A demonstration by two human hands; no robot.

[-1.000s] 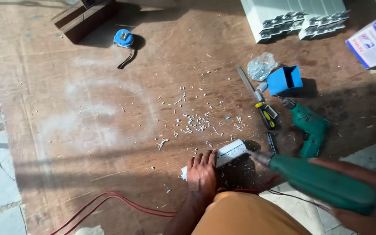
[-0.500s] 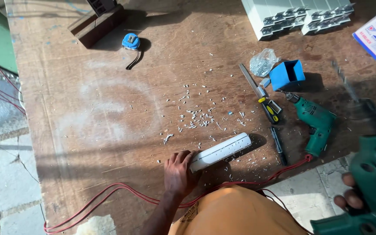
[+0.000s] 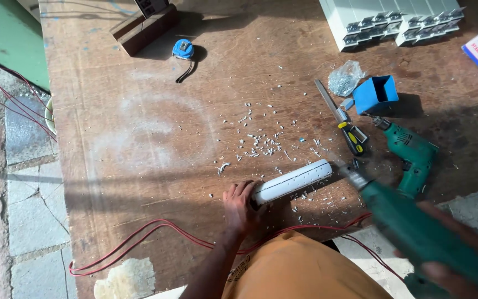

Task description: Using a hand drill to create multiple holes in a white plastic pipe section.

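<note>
While the left hand (image 3: 240, 206) lies flat on the near end of the white plastic strip (image 3: 291, 180), fingers curled over it and pressing it against the wooden table (image 3: 139, 144), the right hand (image 3: 443, 266) grips a green drill (image 3: 416, 232) tightly, blurred with motion at the lower right. Half a second ago that drill was lifted away at the frame's edge; now its bit is down beside the strip's far end, close to where it stood a second ago, so another hole appears to be in hand. The strip lies at a slant on the table's near edge, with a row of small holes along it and white shavings (image 3: 261, 141) scattered just beyond. A second green drill (image 3: 410, 152) rests untouched near a yellow-handled screwdriver (image 3: 344, 119), a blue box (image 3: 376, 94) and a clear bag of screws (image 3: 345, 77). A blue tape measure (image 3: 183, 50) sits well apart at the far side, and a red cable (image 3: 156, 232) loops along the near edge
</note>
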